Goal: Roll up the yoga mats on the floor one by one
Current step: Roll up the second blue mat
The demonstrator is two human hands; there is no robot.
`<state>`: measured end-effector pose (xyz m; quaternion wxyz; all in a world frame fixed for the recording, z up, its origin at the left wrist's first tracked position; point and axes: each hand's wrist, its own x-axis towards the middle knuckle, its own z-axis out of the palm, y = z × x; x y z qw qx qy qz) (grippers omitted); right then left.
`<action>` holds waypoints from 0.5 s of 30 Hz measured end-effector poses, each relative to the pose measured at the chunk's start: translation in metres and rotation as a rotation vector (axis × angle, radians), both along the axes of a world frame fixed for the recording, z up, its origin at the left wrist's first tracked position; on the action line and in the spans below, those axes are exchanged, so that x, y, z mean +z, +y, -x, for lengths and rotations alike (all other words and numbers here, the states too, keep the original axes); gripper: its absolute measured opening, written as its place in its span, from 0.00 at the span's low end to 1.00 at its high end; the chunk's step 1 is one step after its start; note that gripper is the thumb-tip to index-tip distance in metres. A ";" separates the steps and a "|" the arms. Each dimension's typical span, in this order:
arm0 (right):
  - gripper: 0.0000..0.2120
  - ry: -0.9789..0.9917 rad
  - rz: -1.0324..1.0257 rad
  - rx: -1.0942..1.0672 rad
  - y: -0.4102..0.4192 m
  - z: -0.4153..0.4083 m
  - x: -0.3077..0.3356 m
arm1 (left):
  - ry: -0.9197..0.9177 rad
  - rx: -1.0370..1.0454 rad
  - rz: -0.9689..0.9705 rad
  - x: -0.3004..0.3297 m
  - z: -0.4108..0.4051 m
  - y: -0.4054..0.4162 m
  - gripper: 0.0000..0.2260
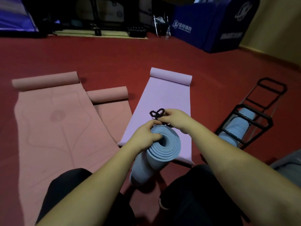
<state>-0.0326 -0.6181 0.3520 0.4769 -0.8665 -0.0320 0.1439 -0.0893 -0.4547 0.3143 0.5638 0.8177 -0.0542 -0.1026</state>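
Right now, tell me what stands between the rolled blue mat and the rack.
Nothing visible: the rolled blue mat is in both hands, left hand, right hand, and bare red floor leads to the black rack.

Red floor (pixel 114 54): two pink mats (pixel 53 128) (pixel 114 111), lilac mat (pixel 162 101), black rack (pixel 254 115) flat on it

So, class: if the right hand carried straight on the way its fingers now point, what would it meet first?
The right hand points left and away, pinching a black strap. Beyond that, probably the flat purple mat, then the smaller pink mat; depth is uncertain.
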 end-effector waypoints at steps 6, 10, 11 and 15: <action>0.02 0.051 -0.120 -0.048 -0.006 0.001 -0.002 | -0.026 0.065 0.057 -0.004 -0.005 0.000 0.21; 0.01 0.029 -0.203 -0.090 -0.013 0.006 -0.003 | -0.032 0.129 0.042 -0.003 -0.009 0.007 0.23; 0.02 0.020 -0.200 -0.085 -0.015 0.007 -0.003 | -0.022 0.151 0.051 -0.003 -0.010 0.010 0.23; 0.02 -0.045 -0.105 -0.041 -0.018 0.013 -0.005 | -0.022 0.120 0.074 -0.004 -0.016 0.020 0.35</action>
